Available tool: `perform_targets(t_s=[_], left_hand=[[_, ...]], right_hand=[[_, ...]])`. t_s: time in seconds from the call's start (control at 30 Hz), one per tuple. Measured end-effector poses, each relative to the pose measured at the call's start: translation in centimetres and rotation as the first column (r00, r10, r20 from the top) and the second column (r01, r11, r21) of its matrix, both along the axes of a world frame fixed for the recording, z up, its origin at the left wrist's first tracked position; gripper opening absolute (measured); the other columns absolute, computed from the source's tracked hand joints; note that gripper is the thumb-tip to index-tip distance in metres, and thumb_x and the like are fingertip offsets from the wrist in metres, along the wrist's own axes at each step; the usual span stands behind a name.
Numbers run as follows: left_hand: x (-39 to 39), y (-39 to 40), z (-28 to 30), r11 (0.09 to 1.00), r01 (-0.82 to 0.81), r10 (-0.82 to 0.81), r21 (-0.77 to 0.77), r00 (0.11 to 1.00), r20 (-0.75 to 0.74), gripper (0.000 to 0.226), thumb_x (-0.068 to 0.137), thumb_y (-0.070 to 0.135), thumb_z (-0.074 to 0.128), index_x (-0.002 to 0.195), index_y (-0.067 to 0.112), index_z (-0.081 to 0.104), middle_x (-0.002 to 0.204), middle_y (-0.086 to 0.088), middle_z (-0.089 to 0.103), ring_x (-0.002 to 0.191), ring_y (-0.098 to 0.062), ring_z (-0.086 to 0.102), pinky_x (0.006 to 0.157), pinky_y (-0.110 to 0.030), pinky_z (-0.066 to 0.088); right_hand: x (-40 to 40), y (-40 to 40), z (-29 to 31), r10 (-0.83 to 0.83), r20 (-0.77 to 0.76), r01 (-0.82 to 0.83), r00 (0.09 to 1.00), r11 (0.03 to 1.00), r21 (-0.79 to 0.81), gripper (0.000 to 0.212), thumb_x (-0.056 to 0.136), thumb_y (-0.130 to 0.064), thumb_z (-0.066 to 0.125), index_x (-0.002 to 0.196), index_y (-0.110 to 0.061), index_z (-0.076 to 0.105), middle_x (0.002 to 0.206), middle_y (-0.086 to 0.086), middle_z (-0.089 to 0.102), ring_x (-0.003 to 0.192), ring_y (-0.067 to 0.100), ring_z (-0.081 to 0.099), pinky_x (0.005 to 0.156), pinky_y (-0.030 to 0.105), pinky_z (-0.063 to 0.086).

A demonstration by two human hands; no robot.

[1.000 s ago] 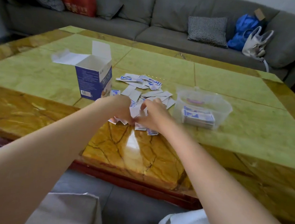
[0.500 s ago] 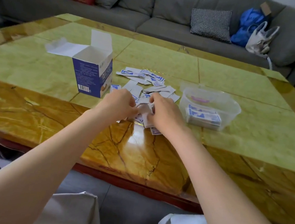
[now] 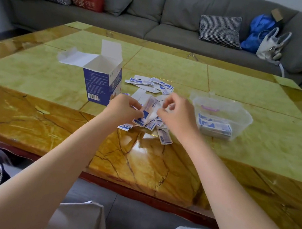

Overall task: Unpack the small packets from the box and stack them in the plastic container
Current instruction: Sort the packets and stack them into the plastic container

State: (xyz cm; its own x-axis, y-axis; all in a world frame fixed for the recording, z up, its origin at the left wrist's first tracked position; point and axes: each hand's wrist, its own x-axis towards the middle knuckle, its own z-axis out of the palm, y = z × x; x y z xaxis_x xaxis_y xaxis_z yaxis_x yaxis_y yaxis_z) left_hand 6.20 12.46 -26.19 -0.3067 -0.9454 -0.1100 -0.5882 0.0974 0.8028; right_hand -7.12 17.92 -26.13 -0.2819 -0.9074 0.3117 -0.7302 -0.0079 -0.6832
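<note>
Lifted now, packets pinched by left hand.

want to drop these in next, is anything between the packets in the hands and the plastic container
Nothing visible is. The held packets sit left of the plastic container, whose top is open. Only the right hand, itself pinching them with the left hand, lies on that side.

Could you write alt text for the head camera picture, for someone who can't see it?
A person's left hand and right hand hold small packets above a scattered pile on a table. An open box stands left; a plastic container with stacked packets sits right.
</note>
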Motion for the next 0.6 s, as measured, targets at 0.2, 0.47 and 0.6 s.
perform_targets(t_s=[0.2,0.47,0.6], left_hand=[[0.5,0.3,0.9,0.972,0.042,0.013,0.23,0.973,-0.229,0.015,0.09,0.01,0.056,0.101,0.011,0.065,0.077,-0.003,0.063,0.064,-0.01,0.056,0.046,-0.013,0.047],[0.9,0.9,1.0,0.933,0.189,-0.043,0.308,0.904,-0.424,0.01,0.09,0.007,0.056,0.094,0.006,0.065,0.084,-0.006,0.065,0.073,-0.011,0.062,0.064,-0.013,0.056],[0.7,1.0,1.0,0.967,0.071,0.033,0.246,0.918,-0.396,0.012,0.089,0.012,0.058,0.097,0.01,0.067,0.089,-0.006,0.067,0.081,-0.012,0.063,0.069,-0.018,0.057]], right_hand=[[0.1,0.5,-0.4,0.227,-0.157,-0.222,0.961,0.974,0.048,0.013,0.081,-0.006,0.06,0.076,-0.012,0.05,0.072,-0.005,0.048,0.071,0.013,0.046,0.068,0.026,0.038],[-0.1,0.7,-0.3,0.186,0.122,-0.2,0.975,0.974,0.105,0.025,0.083,-0.016,0.067,0.094,-0.02,0.045,0.056,-0.006,0.057,0.048,0.011,0.042,0.053,0.023,0.036],[-0.2,0.7,0.3,0.072,0.463,-0.159,0.883,0.976,0.152,0.029,0.089,-0.019,0.06,0.112,-0.018,0.043,0.084,-0.002,0.069,0.072,0.01,0.064,0.062,0.021,0.047]])
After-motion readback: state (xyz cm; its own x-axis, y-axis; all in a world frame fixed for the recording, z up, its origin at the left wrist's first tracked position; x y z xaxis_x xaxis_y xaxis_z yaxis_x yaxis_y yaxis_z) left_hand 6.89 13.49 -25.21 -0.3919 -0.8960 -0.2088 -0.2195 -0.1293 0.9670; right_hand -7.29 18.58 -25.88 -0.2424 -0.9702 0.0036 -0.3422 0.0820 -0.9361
